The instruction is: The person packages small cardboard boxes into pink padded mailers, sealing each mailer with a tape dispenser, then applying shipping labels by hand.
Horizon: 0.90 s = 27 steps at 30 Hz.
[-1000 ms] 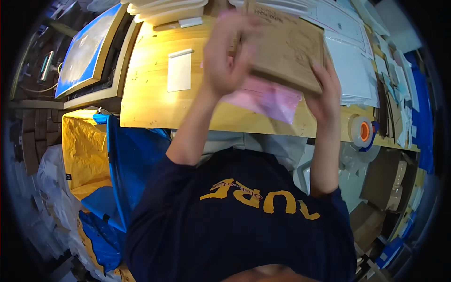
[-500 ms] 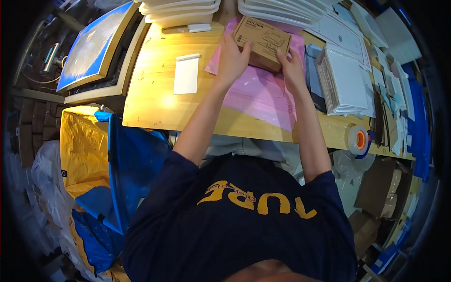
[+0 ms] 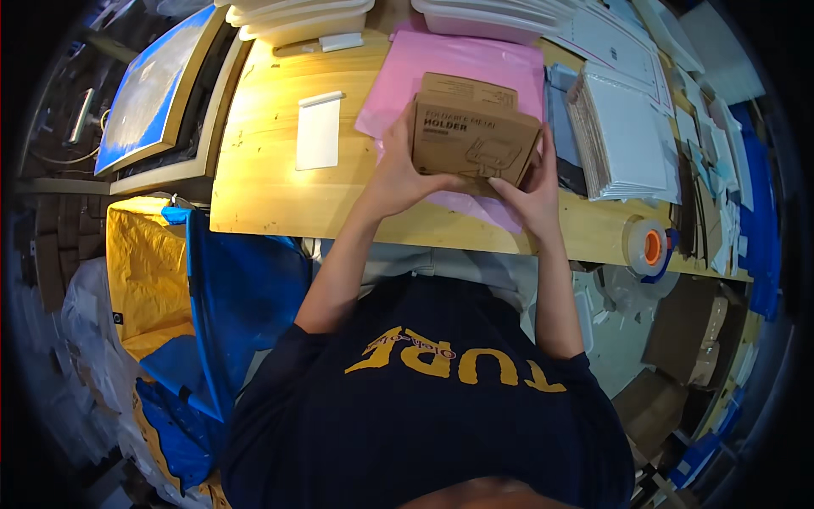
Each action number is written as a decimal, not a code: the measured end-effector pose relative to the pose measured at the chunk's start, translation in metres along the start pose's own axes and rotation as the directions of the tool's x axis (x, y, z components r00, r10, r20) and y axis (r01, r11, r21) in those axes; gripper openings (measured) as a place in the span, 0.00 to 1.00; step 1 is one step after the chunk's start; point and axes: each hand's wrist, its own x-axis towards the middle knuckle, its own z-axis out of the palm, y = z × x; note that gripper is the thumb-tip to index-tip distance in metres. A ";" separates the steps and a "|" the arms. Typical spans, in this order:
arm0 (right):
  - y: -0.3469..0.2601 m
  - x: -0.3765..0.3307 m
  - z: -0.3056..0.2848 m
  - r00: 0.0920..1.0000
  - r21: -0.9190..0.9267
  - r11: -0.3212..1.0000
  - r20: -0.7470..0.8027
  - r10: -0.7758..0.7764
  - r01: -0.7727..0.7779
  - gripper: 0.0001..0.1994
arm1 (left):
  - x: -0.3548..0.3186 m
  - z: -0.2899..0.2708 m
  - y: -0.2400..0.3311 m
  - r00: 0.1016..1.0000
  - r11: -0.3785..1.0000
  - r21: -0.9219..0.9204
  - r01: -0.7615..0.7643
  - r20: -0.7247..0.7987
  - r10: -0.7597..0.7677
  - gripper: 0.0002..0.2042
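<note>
Between both hands I hold a brown cardboard box (image 3: pixel 475 144), lifted above the table and tilted so its printed front shows. A flap or upper panel (image 3: pixel 469 87) shows behind its top edge. My left hand (image 3: pixel 398 165) grips the box's left side, thumb along the lower edge. On the opposite side my right hand (image 3: pixel 536 182) is wrapped round the lower right corner. Pink plastic sheeting (image 3: pixel 475 55), perhaps a mailer bag, lies flat on the table beneath and beyond the box. Left of it rests a small white sheet (image 3: pixel 318 136) with a folded or rolled top edge.
White plastic trays (image 3: pixel 297 17) are stacked at the table's far edge. At right stand a stack of white padded envelopes (image 3: pixel 623 131) and a tape roll (image 3: pixel 649 246) with an orange core. A blue-and-yellow bag (image 3: pixel 191 280) hangs open left of the wooden table (image 3: pixel 263 199).
Both hands have brought the box nearer to me and raised its front to face me. More of the pink plastic is uncovered behind it.
</note>
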 end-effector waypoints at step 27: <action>0.004 -0.063 -0.040 0.996 -0.285 0.955 -0.041 0.075 -0.084 0.52 | -0.010 -0.024 0.027 0.887 0.989 -0.147 0.009 0.458 0.060 0.44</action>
